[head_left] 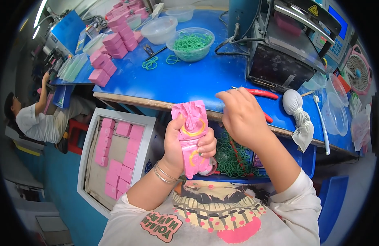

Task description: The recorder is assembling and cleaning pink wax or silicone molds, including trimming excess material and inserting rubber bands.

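A soft pink rubber mold point(192, 141) with yellow curved marks stands upright in my left hand point(176, 143), its upper part wrinkled and bent. The fingers of that hand wrap round it from both sides. My right hand point(243, 115) is raised to the right of the mold, over the table's front edge, with bent fingers. Its fingertips are mostly hidden, so I cannot make out what they hold. Red-handled pliers point(261, 93) lie on the blue table, partly behind this hand. Below it, a tangle of thin green loops point(234, 160) fills a blue tray.
Pink blocks point(115, 43) are stacked at the back left; others lie in a white-framed box point(130, 119). Green pieces fill a clear bowl point(190, 45). A black machine point(281, 61), tied white cloth bag point(296, 110) and brush point(321, 125) stand right. Another person point(44, 121) sits far left.
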A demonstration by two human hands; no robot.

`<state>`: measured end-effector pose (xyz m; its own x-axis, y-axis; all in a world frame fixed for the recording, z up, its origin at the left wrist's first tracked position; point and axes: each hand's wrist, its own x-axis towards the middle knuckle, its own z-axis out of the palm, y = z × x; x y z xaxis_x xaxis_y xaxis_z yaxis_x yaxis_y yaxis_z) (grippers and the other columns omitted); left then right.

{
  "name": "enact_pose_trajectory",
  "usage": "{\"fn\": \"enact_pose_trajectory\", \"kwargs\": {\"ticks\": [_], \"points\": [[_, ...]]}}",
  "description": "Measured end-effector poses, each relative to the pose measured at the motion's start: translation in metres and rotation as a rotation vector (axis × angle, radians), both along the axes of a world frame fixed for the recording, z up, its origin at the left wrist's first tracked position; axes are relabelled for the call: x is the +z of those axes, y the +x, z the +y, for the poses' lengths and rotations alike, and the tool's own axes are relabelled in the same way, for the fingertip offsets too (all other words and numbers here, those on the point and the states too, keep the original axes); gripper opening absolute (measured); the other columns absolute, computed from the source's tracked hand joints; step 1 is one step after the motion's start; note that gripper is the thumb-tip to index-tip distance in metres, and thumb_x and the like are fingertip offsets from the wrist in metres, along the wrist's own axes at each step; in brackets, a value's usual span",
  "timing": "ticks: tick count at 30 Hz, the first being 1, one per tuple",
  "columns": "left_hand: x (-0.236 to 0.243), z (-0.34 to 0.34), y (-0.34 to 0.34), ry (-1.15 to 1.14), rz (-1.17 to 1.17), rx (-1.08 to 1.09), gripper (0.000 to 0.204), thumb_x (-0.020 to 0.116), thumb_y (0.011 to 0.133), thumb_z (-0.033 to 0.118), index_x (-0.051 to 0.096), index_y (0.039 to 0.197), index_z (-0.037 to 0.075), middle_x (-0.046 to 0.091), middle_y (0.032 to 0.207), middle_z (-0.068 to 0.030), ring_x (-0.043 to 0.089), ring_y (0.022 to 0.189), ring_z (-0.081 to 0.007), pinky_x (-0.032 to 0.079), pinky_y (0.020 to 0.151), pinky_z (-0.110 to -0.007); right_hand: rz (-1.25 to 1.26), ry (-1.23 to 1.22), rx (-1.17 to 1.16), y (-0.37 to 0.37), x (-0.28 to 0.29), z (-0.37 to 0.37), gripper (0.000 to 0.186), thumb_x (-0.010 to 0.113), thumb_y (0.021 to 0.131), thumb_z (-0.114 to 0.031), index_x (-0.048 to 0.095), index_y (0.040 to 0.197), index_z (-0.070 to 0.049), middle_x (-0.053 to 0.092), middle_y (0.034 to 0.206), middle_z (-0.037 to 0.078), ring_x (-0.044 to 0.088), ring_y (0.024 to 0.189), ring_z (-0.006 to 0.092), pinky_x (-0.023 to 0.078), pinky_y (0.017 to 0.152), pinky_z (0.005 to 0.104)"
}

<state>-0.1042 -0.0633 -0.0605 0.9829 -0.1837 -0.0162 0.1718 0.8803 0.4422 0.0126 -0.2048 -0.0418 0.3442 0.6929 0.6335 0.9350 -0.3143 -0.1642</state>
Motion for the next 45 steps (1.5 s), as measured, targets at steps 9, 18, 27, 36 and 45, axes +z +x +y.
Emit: {"fn": "enact_pose_trajectory", "kwargs": {"ticks": [9, 18, 27, 36, 45], "points": [[-0.007, 0.0, -0.003, -0.058, 0.02, -0.207, 0.066, 0.032, 0.077, 0.072, 0.036, 0.059, 0.008, 0.035, 0.053, -0.0013, 0.035, 0.048, -0.0111, 0.027, 0.047, -0.023, -0.137, 0.085, -0.129, -0.015, 0.01, -0.012, 0.031, 0.064, 0.069, -0.008, 0.057, 0.098, -0.006, 0.053, 0.11, 0.011, 0.047, 0.11, 0.0284, 0.035, 0.095, 0.0436], [-0.017, 0.005, -0.013, 0.072, 0.123, -0.128, 0.067, 0.022, 0.085, 0.067, 0.034, 0.057, 0.007, 0.035, 0.051, -0.002, 0.032, 0.046, -0.012, 0.028, 0.046, -0.025, -0.111, 0.012, -0.895, -0.024, 0.016, -0.113, 0.039, 0.074, 0.068, -0.018, 0.056, 0.098, -0.002, 0.054, 0.104, 0.015, 0.05, 0.099, 0.0326, 0.038, 0.086, 0.041], [-0.013, -0.004, -0.017, 0.141, 0.092, 0.025, 0.063, 0.024, 0.087, 0.061, 0.047, 0.077, 0.004, 0.037, 0.056, -0.0029, 0.037, 0.045, -0.0121, 0.029, 0.044, -0.025, 0.348, 0.205, -0.609, -0.017, 0.017, -0.139, 0.028, 0.067, 0.077, -0.022, 0.056, 0.088, 0.001, 0.058, 0.078, 0.008, 0.057, 0.067, 0.0267, 0.045, 0.062, 0.0368], [-0.006, -0.008, -0.008, 0.444, 0.073, 0.338, 0.06, 0.032, 0.086, 0.05, 0.054, 0.106, -0.002, 0.061, 0.094, -0.0186, 0.061, 0.079, -0.0287, 0.05, 0.073, -0.038, 0.714, 0.03, 0.065, -0.096, 0.019, -0.04, 0.029, 0.066, 0.078, -0.021, 0.057, 0.095, 0.0, 0.06, 0.079, 0.012, 0.06, 0.066, 0.0252, 0.048, 0.062, 0.0353], [0.025, -0.025, -0.006, 0.587, 0.204, 0.561, 0.046, 0.031, 0.088, 0.043, 0.052, 0.093, 0.002, 0.053, 0.068, -0.0086, 0.048, 0.055, -0.0153, 0.047, 0.071, -0.031, 1.122, 0.108, 0.179, -0.086, 0.012, -0.034, 0.023, 0.062, 0.083, -0.021, 0.058, 0.093, -0.001, 0.062, 0.082, 0.012, 0.061, 0.071, 0.0191, 0.047, 0.064, 0.0317]]}}
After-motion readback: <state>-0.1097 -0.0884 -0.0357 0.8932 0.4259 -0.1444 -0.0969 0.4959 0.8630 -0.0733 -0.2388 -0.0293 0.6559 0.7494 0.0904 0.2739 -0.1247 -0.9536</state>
